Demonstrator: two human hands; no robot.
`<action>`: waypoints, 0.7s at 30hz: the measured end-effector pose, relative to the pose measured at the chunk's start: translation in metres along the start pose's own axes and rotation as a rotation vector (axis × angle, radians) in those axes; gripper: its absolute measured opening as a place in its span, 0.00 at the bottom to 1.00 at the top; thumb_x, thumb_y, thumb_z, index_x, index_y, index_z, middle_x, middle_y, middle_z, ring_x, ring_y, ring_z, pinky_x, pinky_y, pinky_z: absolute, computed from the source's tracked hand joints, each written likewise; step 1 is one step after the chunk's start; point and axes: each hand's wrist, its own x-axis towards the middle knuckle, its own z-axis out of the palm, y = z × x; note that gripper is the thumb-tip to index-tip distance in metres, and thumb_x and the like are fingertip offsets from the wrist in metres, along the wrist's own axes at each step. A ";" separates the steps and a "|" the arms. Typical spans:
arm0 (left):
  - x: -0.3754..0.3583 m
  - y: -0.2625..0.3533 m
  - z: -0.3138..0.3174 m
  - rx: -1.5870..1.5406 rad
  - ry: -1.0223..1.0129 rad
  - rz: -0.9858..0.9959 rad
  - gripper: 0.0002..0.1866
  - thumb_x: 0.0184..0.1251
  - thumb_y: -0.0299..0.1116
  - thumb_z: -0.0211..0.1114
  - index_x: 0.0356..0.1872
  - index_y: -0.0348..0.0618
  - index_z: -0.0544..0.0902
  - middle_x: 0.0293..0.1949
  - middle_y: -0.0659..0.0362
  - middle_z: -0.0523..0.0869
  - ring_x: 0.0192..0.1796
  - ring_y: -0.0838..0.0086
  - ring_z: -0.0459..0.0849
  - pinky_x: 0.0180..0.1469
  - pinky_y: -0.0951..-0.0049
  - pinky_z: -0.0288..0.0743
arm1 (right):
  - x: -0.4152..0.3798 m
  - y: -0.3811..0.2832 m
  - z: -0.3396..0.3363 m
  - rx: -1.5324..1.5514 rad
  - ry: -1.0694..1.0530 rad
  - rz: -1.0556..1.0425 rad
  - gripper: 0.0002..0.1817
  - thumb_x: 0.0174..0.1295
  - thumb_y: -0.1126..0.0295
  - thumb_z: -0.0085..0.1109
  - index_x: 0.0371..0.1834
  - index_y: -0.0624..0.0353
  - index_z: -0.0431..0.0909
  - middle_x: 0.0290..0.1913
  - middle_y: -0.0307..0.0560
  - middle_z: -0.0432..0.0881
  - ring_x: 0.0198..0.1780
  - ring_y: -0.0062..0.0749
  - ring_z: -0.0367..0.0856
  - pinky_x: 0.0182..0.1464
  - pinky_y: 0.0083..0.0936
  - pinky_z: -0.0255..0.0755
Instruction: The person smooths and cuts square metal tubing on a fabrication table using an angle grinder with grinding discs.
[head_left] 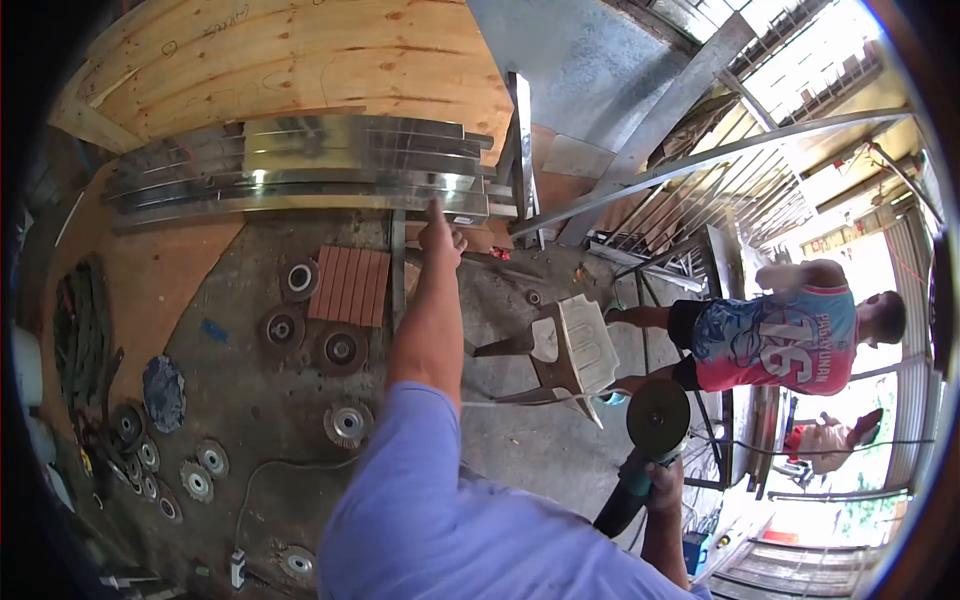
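My left hand (440, 240) reaches out at arm's length with the index finger stretched and the others partly bent, holding nothing. Its fingertip overlaps the near edge of a stack of long shiny metal strips (330, 185). My right hand (665, 487) is wrapped around an angle grinder (633, 475) with a teal and dark body. The round dark disc (658, 415) of the grinder faces me, and its dark rear end angles toward my body.
Several grinding discs and wire wheels (350, 424) lie on the concrete floor, near a ribbed brown panel (349, 287). A plastic chair (580, 350) stands beyond my arm. A person in a numbered jersey (775, 345) is at a metal frame. A cord (262, 480) crosses the floor.
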 end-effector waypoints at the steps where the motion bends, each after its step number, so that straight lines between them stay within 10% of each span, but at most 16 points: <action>1: 0.008 0.001 0.001 -0.116 -0.069 0.069 0.29 0.58 0.59 0.73 0.50 0.47 0.81 0.38 0.63 0.84 0.28 0.73 0.78 0.37 0.66 0.75 | 0.000 0.001 -0.001 0.005 0.020 0.003 0.33 0.45 0.49 0.75 0.43 0.67 0.77 0.29 0.47 0.83 0.28 0.35 0.85 0.32 0.30 0.80; 5: 0.026 0.016 0.001 -0.376 -0.166 0.185 0.23 0.63 0.47 0.73 0.54 0.51 0.79 0.39 0.67 0.83 0.35 0.78 0.79 0.33 0.78 0.71 | -0.007 0.001 -0.001 0.028 0.118 0.020 0.32 0.47 0.48 0.74 0.41 0.67 0.78 0.28 0.47 0.83 0.28 0.35 0.85 0.32 0.30 0.80; 9: -0.051 -0.007 -0.027 -0.552 -0.396 0.479 0.21 0.64 0.39 0.69 0.57 0.49 0.77 0.43 0.64 0.84 0.46 0.71 0.84 0.41 0.67 0.80 | -0.002 0.018 -0.006 0.073 0.126 0.022 0.31 0.48 0.47 0.72 0.41 0.67 0.78 0.29 0.48 0.83 0.28 0.35 0.84 0.31 0.31 0.80; 15: -0.122 0.046 -0.163 -0.578 -0.400 0.571 0.20 0.69 0.50 0.58 0.48 0.44 0.81 0.39 0.56 0.85 0.40 0.63 0.84 0.44 0.55 0.80 | -0.014 0.014 -0.030 0.035 0.038 -0.056 0.32 0.52 0.46 0.68 0.44 0.66 0.77 0.30 0.47 0.81 0.29 0.35 0.82 0.33 0.32 0.80; 21: -0.254 0.079 -0.231 -0.426 -0.693 1.037 0.25 0.65 0.53 0.58 0.45 0.37 0.78 0.39 0.49 0.81 0.39 0.62 0.79 0.42 0.63 0.75 | -0.048 0.035 -0.069 0.170 0.000 -0.149 0.34 0.55 0.44 0.67 0.48 0.67 0.75 0.33 0.49 0.81 0.32 0.35 0.83 0.35 0.31 0.80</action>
